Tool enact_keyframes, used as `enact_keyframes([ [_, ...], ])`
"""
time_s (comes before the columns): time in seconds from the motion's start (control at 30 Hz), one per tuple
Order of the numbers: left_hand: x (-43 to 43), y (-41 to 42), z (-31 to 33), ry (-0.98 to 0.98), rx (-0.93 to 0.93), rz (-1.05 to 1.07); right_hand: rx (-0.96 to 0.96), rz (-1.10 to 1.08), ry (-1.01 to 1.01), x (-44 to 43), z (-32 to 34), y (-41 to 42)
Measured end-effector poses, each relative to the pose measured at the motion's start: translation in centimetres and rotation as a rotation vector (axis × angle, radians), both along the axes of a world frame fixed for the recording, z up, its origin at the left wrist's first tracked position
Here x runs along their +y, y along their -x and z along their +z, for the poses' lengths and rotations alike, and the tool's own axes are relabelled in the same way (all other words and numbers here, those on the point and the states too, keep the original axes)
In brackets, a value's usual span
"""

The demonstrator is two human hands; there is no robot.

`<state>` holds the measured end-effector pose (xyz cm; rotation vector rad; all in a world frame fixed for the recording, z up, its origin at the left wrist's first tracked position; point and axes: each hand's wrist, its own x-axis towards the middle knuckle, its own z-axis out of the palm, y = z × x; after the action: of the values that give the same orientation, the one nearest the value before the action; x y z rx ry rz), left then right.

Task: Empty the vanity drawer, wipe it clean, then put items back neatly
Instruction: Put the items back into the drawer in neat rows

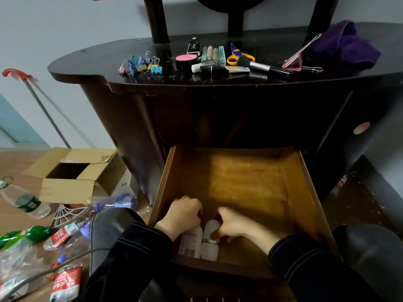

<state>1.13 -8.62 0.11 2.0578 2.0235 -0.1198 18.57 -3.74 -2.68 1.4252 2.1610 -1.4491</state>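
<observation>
two hands sat in front-left corner of vanity drawer (168, 182). left hand (181, 214) curled over barcode bottle (192, 243); right hand (233, 225) gripped white capped bottle (210, 249), touching it. risk: crowded grips might knock either bottle loose and send it rolling.

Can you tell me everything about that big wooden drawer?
The drawer is pulled wide open from the dark vanity. Inside it looks like yellowish-brown wood, with straight walls and a worn, streaky bottom. It is nearly empty: only two white bottles sit side by side at its near left, the barcode bottle and the capped bottle. The left hand grips the first and the right hand grips the second, both reaching inside.
</observation>
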Motion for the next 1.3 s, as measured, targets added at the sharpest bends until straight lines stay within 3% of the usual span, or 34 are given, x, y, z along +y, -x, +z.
enact_keyframes([
  [0.6,-0.1,0.6,-0.1,0.041,-0.123,0.1,-0.063,0.272,-0.24,-0.5,0.1,0.2],
  [0.8,-0.1,0.6,0.2,-0.013,-0.159,0.131,0.028,0.143,-0.336,0.5,0.7,-0.4],
  [0.9,-0.2,0.3,0.7,-0.129,-0.236,0.149,0.062,0.018,-0.415,0.6,1.6,-1.2],
  [1.07,-0.9,-0.7,3.2,-0.444,-0.499,0.224,0.227,-0.164,-0.737,0.4,7.8,-2.7],
  [1.2,-0.8,-1.1,7.9,-0.631,-0.68,0.203,0.513,-0.235,-1.113,0.4,17.5,-4.2],
  [1.3,-0.3,-1.7,13.2,-0.787,-0.828,0.189,0.616,-0.299,-1.428,1.3,24.8,-4.4],
])
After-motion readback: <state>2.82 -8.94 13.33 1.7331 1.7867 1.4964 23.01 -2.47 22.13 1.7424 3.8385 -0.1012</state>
